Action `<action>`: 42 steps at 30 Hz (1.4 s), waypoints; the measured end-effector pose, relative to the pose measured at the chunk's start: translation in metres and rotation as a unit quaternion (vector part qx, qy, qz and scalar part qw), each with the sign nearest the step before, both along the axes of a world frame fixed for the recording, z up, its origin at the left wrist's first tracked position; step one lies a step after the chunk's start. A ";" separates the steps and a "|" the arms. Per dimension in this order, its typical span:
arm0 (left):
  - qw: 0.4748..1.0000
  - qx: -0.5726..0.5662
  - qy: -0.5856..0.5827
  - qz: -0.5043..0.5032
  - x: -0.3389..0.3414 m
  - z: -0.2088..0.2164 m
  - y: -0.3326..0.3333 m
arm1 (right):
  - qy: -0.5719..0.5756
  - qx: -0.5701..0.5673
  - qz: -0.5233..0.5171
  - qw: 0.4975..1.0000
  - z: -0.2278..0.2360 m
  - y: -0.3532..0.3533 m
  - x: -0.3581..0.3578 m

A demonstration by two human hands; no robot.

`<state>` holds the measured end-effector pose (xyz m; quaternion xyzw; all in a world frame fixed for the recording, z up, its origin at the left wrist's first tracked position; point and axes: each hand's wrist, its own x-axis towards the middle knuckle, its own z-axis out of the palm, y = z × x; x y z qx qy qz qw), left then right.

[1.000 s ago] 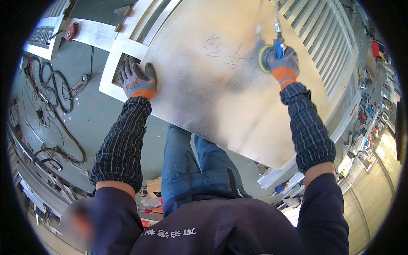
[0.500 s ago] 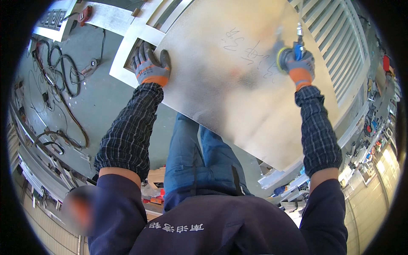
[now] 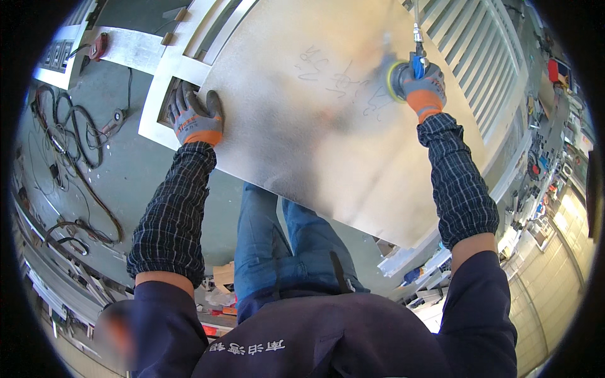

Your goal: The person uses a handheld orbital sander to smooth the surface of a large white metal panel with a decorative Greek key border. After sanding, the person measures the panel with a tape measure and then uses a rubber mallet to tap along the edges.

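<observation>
In front of me lies a large, pale metal panel (image 3: 271,126) with dark handwritten marks across its upper middle. My right hand (image 3: 428,87), in a grey and orange glove, is closed around a blue air sander (image 3: 417,65). The sander's round, yellow-rimmed pad (image 3: 396,82) is at the panel's surface, to the right of the marks. A hose fitting (image 3: 418,34) rises from the tool. My left hand (image 3: 196,116), gloved alike, rests with fingers spread over the white frame (image 3: 154,120) at the panel's left edge, thumb on the panel. Its fingertips reach over a rectangular opening.
White louvred slats (image 3: 476,63) adjoin the panel on the right. Black cables (image 3: 75,129) lie coiled on the grey-green floor at left, with a grinder-like power tool (image 3: 115,120) beside them. A red tool (image 3: 99,46) sits on a white bar at upper left. Cluttered parts line the right side.
The whole view has shifted, so the panel appears farther left. Against its marks, the sander has moved slightly away from me. My left hand keeps its place on the frame.
</observation>
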<state>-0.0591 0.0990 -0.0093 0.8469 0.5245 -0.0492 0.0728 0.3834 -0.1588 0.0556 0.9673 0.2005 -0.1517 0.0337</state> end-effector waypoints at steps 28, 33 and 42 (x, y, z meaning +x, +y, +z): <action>0.997 -0.054 0.052 0.017 0.002 0.005 0.002 | -0.018 0.074 0.204 0.976 0.024 0.061 -0.127; 0.998 -0.051 -0.033 0.030 -0.006 0.002 0.005 | -0.043 0.080 0.199 0.976 0.019 0.035 -0.114; 0.998 -0.055 -0.002 0.027 -0.001 0.004 0.001 | -0.060 0.103 0.227 0.967 0.012 0.039 -0.122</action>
